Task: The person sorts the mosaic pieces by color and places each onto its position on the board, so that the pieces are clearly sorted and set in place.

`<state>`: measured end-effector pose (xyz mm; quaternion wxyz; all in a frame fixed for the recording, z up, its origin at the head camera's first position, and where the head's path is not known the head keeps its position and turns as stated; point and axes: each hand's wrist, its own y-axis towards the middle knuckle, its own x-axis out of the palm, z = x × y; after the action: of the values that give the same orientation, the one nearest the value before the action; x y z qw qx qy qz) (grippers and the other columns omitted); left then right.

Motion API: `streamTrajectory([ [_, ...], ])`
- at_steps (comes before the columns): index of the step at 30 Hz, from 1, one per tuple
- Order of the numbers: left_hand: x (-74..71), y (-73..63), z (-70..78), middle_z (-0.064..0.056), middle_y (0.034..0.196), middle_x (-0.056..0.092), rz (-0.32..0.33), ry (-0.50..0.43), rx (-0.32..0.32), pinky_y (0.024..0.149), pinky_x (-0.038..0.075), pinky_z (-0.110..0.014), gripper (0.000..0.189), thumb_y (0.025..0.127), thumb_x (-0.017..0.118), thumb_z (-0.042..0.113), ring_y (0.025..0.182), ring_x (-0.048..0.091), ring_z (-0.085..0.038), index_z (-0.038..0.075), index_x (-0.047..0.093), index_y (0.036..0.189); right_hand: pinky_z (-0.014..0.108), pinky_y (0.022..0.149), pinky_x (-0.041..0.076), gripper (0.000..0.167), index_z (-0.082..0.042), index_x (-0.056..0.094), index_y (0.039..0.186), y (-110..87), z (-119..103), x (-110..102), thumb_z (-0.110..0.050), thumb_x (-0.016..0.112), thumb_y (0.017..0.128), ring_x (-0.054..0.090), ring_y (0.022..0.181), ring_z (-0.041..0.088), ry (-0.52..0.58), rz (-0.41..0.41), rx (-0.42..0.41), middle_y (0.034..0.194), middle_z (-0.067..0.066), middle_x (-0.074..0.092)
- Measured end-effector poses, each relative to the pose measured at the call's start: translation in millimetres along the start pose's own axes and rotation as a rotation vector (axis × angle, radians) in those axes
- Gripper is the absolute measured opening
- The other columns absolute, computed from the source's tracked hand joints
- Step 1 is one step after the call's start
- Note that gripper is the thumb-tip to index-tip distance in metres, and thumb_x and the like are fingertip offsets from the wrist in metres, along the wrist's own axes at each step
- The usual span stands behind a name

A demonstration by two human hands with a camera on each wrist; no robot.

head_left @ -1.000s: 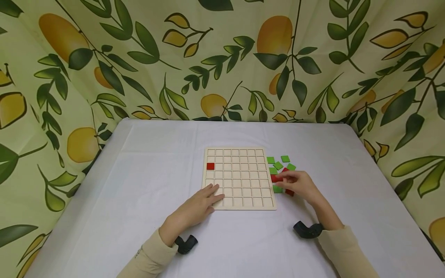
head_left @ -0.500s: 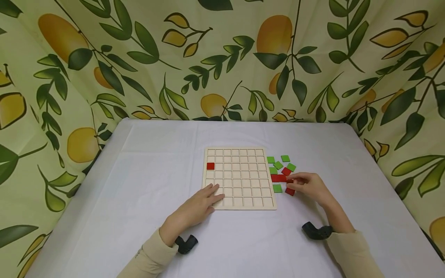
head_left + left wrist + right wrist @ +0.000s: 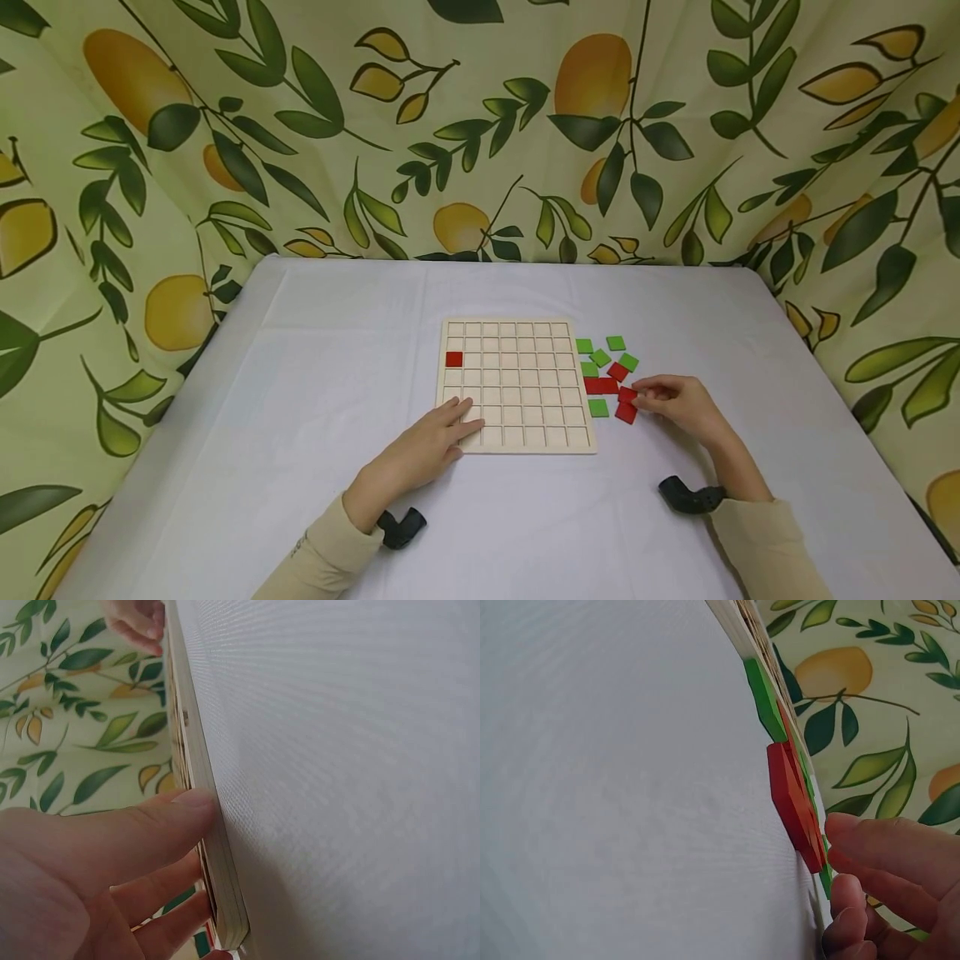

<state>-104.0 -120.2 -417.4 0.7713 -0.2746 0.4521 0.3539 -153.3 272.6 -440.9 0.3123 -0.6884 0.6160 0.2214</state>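
Observation:
A pale wooden grid board lies flat, with one red square tile in a cell of its leftmost column. My left hand rests on the board's lower left corner, fingers spread over the cells; the left wrist view shows its thumb against the board's side edge. Beside the board's right edge my right hand has its fingertips right at a red tile, which touches another red tile. In the right wrist view nothing shows between its loosely bent fingers.
Several loose green tiles and more red tiles lie close to the board's right side. A white cloth covers the table. Behind it hangs a fruit-patterned curtain. Black wrist mounts stick out by both sleeves.
My right hand has drawn back to the right across the tiles, uncovering red ones that it hid before. The left hand and the board have stayed in place.

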Motion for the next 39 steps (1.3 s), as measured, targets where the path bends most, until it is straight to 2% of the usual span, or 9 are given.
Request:
streamTrajectory([
  [11,-4.5,1.9,-0.9,-0.017,0.154,0.039,0.017,-0.002,0.004,0.118,0.035,-0.05,0.046,0.092,0.061,0.007,0.145,0.033,-0.037,0.01,0.054,0.137,0.016,0.052,0.041,0.031,0.004,0.067,0.112,2.9,-4.1,-2.3,-0.012,0.069,0.086,0.045,0.071,0.011,-0.016,0.025,-0.01,0.077,0.006,0.055],
  [22,-10.1,5.3,0.1,-0.018,0.153,0.039,0.022,0.008,0.016,0.117,0.035,-0.051,0.045,0.092,0.06,0.006,0.145,0.033,-0.038,0.009,0.054,0.137,0.016,0.052,0.042,0.035,0.003,0.066,0.115,3.8,-5.1,-6.5,-0.016,0.071,0.086,0.045,0.073,0.013,-0.016,0.031,0.019,0.078,0.006,0.055],
  [26,-8.1,5.3,2.1,-0.017,0.154,0.038,0.01,0.004,0.008,0.117,0.035,-0.051,0.045,0.093,0.06,0.007,0.145,0.033,-0.037,0.01,0.053,0.138,0.016,0.052,0.041,0.034,0.004,0.066,0.113,-0.6,-4.2,-6.7,-0.015,0.071,0.085,0.045,0.072,0.013,-0.025,0.024,0.034,0.076,0.005,0.054],
  [39,0.8,-4.4,6.0,-0.014,0.155,0.038,-0.001,-0.033,-0.038,0.117,0.035,-0.052,0.046,0.093,0.06,0.008,0.146,0.033,-0.036,0.013,0.054,0.138,0.017,0.051,0.04,0.029,0.005,0.067,0.108,-7.7,-3.1,-2.2,-0.011,0.071,0.084,0.045,0.064,0.007,0.001,0.008,-0.005,0.073,0.003,0.054],
])
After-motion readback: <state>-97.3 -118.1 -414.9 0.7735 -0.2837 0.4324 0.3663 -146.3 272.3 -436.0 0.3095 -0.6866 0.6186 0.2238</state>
